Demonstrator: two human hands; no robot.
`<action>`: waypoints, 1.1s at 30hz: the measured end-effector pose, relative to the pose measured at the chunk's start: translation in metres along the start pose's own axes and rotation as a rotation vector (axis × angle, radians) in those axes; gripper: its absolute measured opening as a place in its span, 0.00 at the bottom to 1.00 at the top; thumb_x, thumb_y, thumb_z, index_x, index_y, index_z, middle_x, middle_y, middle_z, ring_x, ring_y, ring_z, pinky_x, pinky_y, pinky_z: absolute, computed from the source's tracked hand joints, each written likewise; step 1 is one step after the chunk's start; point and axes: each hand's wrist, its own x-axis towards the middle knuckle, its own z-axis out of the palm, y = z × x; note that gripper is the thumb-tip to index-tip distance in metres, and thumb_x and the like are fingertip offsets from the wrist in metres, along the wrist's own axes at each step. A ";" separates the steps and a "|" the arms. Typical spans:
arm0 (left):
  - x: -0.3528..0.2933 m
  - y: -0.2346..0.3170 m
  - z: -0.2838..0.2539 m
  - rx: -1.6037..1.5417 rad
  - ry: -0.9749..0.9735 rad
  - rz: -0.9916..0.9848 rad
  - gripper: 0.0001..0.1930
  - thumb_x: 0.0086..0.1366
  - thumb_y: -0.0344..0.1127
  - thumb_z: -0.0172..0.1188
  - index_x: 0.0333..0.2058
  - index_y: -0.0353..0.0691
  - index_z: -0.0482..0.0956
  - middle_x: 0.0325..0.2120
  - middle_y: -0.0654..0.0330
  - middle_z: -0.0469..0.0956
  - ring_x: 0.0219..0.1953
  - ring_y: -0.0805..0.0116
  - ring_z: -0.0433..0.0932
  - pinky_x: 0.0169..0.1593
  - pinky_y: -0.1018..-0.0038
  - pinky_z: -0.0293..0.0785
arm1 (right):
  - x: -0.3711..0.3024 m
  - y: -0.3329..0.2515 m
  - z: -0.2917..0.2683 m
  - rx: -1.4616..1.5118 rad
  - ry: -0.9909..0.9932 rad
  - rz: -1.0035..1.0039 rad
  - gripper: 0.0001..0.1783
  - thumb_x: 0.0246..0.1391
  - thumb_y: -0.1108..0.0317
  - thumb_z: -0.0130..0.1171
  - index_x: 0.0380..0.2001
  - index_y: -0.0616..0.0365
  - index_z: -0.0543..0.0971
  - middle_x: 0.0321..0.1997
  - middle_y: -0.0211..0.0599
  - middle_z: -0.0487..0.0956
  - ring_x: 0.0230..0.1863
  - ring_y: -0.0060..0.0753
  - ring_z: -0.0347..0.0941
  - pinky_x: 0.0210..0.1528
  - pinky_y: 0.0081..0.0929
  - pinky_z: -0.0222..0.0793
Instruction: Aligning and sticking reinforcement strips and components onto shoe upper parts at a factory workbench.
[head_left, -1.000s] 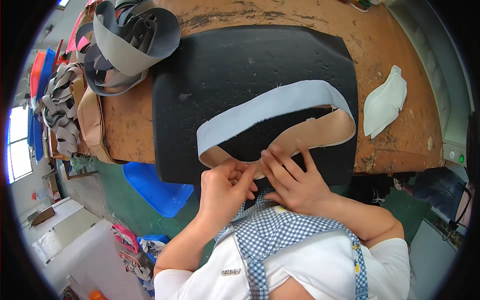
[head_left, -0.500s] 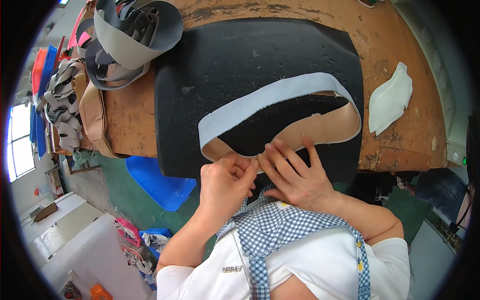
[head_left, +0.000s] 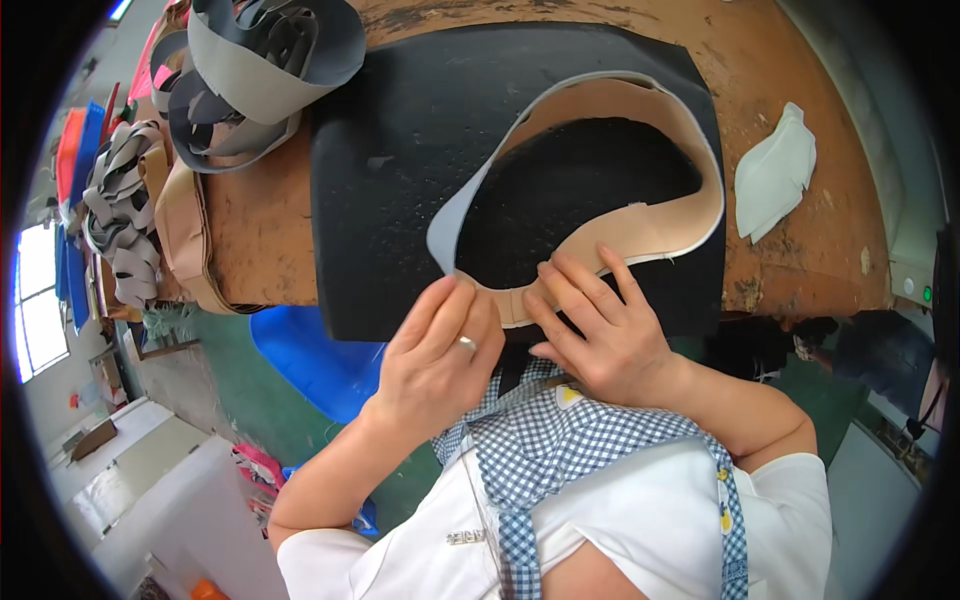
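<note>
A closed loop of wide strip (head_left: 665, 225), tan inside and pale blue-grey outside, stands on a black mat (head_left: 385, 190) at the table's near edge. Its near side is in my hands. My left hand (head_left: 440, 350), with a ring on one finger, pinches the strip's edge at the near left, where the band twists to show its blue-grey face. My right hand (head_left: 605, 320) lies on the near part with fingers spread, the fingertips pressing the tan face. Between the hands a short stretch of tan strip with a seam line shows.
Coiled grey strips (head_left: 255, 75) are heaped at the back left, beside folded tan strips (head_left: 183, 225) and a tangle of grey strips (head_left: 125, 210). White leaf-shaped pieces (head_left: 775, 175) lie on the wooden table (head_left: 745, 265) at right. A blue plastic seat (head_left: 310, 360) stands below the table edge.
My left hand has moved left along the strip, away from my right hand. The loop has opened wider and its far side has tipped back, showing more tan. My right hand stays nearly in place.
</note>
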 end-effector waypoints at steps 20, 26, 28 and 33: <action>-0.008 -0.002 0.016 -0.284 0.159 -0.104 0.14 0.47 0.28 0.72 0.36 0.37 0.83 0.36 0.60 0.81 0.33 0.64 0.80 0.33 0.72 0.77 | -0.006 -0.003 -0.008 0.234 0.187 -0.046 0.08 0.43 0.73 0.69 0.28 0.64 0.82 0.31 0.40 0.80 0.33 0.36 0.79 0.32 0.28 0.78; -0.007 -0.017 0.012 -0.338 0.138 0.085 0.15 0.47 0.28 0.72 0.36 0.35 0.82 0.37 0.58 0.81 0.36 0.62 0.81 0.37 0.69 0.76 | -0.013 -0.012 -0.027 1.581 -0.467 1.024 0.19 0.73 0.62 0.46 0.44 0.68 0.80 0.33 0.44 0.83 0.27 0.25 0.80 0.27 0.18 0.76; -0.004 -0.026 0.009 -0.313 0.145 0.145 0.15 0.44 0.26 0.69 0.35 0.33 0.82 0.38 0.56 0.81 0.37 0.61 0.82 0.38 0.69 0.78 | -0.007 -0.016 -0.033 1.639 -0.467 1.063 0.19 0.73 0.61 0.46 0.49 0.67 0.77 0.34 0.46 0.83 0.28 0.26 0.81 0.28 0.19 0.77; -0.003 -0.008 0.010 -0.276 0.291 0.220 0.18 0.45 0.31 0.63 0.38 0.34 0.86 0.40 0.56 0.82 0.36 0.62 0.82 0.38 0.69 0.79 | 0.015 -0.018 -0.029 1.785 -0.341 1.115 0.20 0.72 0.61 0.47 0.54 0.68 0.74 0.36 0.47 0.83 0.29 0.28 0.81 0.30 0.21 0.78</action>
